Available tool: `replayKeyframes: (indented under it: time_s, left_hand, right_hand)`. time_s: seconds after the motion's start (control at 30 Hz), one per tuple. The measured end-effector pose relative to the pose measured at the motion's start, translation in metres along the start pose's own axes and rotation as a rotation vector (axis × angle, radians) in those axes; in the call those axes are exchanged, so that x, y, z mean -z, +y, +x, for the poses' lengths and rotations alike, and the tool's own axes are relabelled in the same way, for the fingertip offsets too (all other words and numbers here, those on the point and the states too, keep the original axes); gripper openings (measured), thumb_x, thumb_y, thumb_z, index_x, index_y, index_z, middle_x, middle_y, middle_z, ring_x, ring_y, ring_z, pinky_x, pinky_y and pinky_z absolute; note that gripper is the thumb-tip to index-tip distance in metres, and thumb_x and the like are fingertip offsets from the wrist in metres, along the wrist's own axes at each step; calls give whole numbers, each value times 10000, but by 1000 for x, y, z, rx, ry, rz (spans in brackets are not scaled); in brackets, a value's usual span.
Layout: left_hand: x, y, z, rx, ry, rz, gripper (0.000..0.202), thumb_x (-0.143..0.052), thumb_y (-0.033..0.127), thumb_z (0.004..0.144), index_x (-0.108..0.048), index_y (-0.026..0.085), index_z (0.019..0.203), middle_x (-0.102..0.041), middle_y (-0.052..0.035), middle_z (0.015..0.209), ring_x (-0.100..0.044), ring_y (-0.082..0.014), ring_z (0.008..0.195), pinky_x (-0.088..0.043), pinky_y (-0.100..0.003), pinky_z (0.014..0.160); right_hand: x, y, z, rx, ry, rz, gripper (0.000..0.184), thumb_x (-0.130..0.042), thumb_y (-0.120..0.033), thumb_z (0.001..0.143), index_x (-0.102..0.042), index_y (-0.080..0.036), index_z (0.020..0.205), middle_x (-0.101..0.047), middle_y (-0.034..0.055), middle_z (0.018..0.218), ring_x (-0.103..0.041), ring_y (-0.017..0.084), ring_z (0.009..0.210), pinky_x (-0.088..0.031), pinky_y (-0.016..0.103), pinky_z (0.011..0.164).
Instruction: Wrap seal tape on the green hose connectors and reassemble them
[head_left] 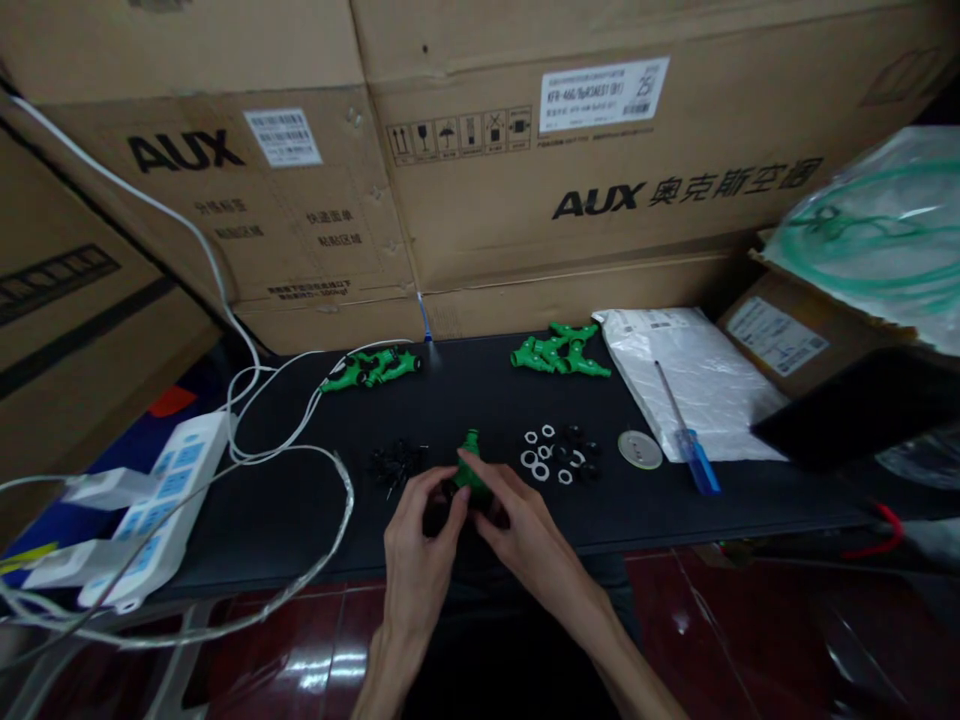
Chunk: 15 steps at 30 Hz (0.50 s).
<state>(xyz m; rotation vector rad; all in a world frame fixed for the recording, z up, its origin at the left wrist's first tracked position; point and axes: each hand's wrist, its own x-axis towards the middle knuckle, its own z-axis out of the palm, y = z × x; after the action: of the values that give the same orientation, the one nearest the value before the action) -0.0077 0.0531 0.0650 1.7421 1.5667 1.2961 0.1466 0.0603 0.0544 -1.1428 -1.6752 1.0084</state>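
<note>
Above the near part of the black table (285, 520), my left hand (421, 540) and my right hand (529, 525) both grip a green plastic Y-shaped hose connector (471, 462). Its narrow neck points away from me, while fingers hide much of the body. Just left of it lies a heap of small black parts (397, 465), too dark to tell apart. Several white rings (529, 458) and black rings (590, 470) are scattered to the right of my right hand. More green connectors lie at the back, in a left group (386, 365) and a right group (555, 352).
Large cardboard boxes (480, 230) wall off the back. A white power strip (169, 500) with looping white cables (289, 450) takes up the left. To the right are a round metallic disc (640, 450), a blue-handled screwdriver (699, 465), a white package (675, 370) and a bagged green hose (862, 240).
</note>
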Motion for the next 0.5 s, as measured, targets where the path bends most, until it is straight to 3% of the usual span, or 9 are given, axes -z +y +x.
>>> replayKeyframes:
  time_s: [0.07,0.17,0.3,0.43,0.5]
  left_hand:
    - [6,5,5,-66,-3,24,207,-701,290,979,-707,277,1185,-751,-28,1135,-722,-209,1020,-587,-356,938]
    - [16,9,14,-126,-130,-3,273,-684,290,997,-696,299,1270,-737,-29,1235,-708,-207,1140,-561,-358,1029]
    - [22,7,20,-100,-278,-73,353,-650,282,1013,-656,340,1361,-700,-27,1323,-684,-205,1224,-552,-365,1070]
    - [12,2,17,6,-168,-207,226,-763,297,918,-708,284,1137,-723,-24,1163,-734,-205,1044,-628,-322,884]
    - [6,3,15,58,-89,-224,281,-832,313,850,-689,267,1087,-726,-20,1091,-740,-207,960,-636,-311,802]
  right_hand:
    - [-1,-5,-1,6,11,2,641,-641,-102,943,-560,-369,1521,-712,70,1272,-726,232,1129,-575,436,1057]
    - [-2,-10,2,2,62,24,535,-616,-159,975,-603,-282,1495,-730,89,1329,-690,256,1245,-537,437,1112]
    - [-1,-12,2,-33,118,57,469,-641,-207,969,-661,-232,1436,-774,79,1265,-766,223,1042,-622,348,959]
    - [-6,-13,-3,-52,153,118,430,-646,-245,963,-705,-233,1389,-781,78,1260,-772,225,989,-630,336,908]
    - [-10,-13,-5,-71,164,158,426,-631,-250,966,-711,-241,1384,-772,76,1276,-767,223,985,-625,332,902]
